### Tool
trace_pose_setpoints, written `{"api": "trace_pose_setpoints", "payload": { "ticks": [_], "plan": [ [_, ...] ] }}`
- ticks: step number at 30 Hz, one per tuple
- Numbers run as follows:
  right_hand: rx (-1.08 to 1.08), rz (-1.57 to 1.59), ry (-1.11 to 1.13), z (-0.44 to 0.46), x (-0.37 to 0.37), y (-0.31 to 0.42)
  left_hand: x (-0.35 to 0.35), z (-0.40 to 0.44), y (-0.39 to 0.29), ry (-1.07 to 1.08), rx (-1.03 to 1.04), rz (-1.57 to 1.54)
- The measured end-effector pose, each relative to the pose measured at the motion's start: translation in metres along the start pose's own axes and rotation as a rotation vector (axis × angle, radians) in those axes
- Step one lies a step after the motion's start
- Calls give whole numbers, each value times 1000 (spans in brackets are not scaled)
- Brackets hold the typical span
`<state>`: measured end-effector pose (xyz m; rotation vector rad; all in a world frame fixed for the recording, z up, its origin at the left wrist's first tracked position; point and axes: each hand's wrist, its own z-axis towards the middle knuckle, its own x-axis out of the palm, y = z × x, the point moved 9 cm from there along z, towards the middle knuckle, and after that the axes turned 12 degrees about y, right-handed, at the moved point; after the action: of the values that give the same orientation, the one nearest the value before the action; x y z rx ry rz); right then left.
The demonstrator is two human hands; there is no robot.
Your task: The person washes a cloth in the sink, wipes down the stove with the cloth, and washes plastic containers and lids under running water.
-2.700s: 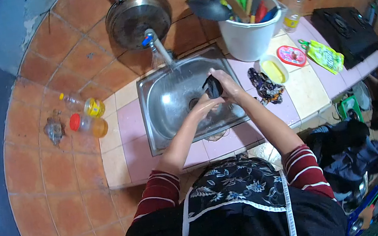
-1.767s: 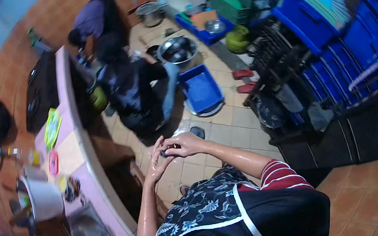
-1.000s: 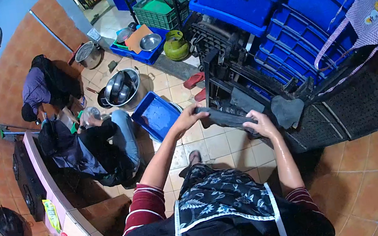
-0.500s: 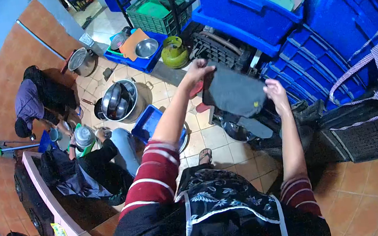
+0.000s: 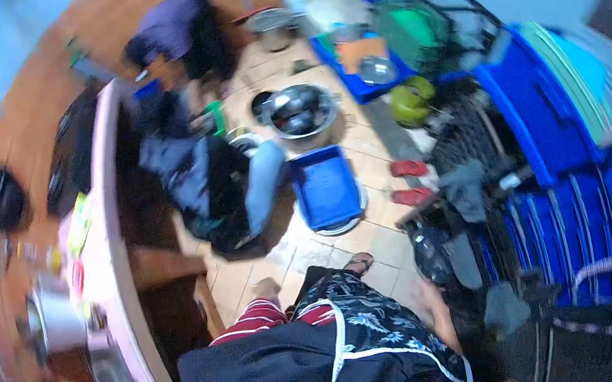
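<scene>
My left hand (image 5: 264,289) is small and blurred beside the red striped sleeve, low over the tiled floor. My right hand (image 5: 426,298) is smeared by motion to the right of the patterned apron (image 5: 373,323), near the dark rack. The fingers of both hands are too blurred to read. A dark grey cloth (image 5: 466,189) lies draped over the rack, beyond my right hand and apart from it. Another greyish piece (image 5: 504,310) hangs lower on the rack.
Two people crouch at the left, one in dark clothes (image 5: 213,177), one in purple (image 5: 170,25). Near them are a blue tub (image 5: 325,188) and a pot of metalware (image 5: 301,113). Red sandals (image 5: 407,169), blue crates (image 5: 564,223) and a green gas cylinder (image 5: 411,102) stand right; the counter (image 5: 122,274) is left.
The dark cloth has left my hands and now lies on the rack. Both hands have dropped toward my body. The view has swung left, bringing the sink back into sight.
</scene>
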<state>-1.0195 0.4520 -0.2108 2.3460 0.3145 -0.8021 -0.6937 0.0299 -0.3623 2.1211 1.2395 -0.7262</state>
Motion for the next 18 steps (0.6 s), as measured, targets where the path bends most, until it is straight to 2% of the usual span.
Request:
{"api": "trace_pose_setpoints", "payload": {
  "ticks": [1,2,3,4,5,6,7,9,11,13,15,17,18],
  "plan": [
    [-401,-123,103,43,89,-74,33,1,72,281,153,-138],
    [-57,-184,425,5,81,-28,29,-37,119,362,-202,-307],
    [-126,-255,471,22,82,2,33,-56,173,369,-274,-390],
    [-169,-277,494,-4,109,-24,47,-72,187,484,90,-1071],
    [-206,-292,518,-5,127,-21,74,-77,214,462,-169,-1032],
    [-236,-300,542,3,141,4,82,-85,230,441,-100,-1104],
    [-257,-297,560,-1,155,6,80,-87,253,57,-46,-1051],
    [-270,-276,574,-11,173,6,54,-132,281,-437,-24,-1240],
    [-254,-260,564,0,169,30,24,-156,304,-679,0,-1309],
    [-234,-244,553,14,166,59,-59,-216,336,-1060,16,-1121],
    [-203,-212,539,24,169,91,-116,-258,388,-1354,-44,-1085],
    [-155,-165,506,32,173,126,-138,-256,460,-1417,-166,-1144],
    [-130,-142,482,38,173,145,-144,-255,497,-1436,-391,-898]
  ]
}}
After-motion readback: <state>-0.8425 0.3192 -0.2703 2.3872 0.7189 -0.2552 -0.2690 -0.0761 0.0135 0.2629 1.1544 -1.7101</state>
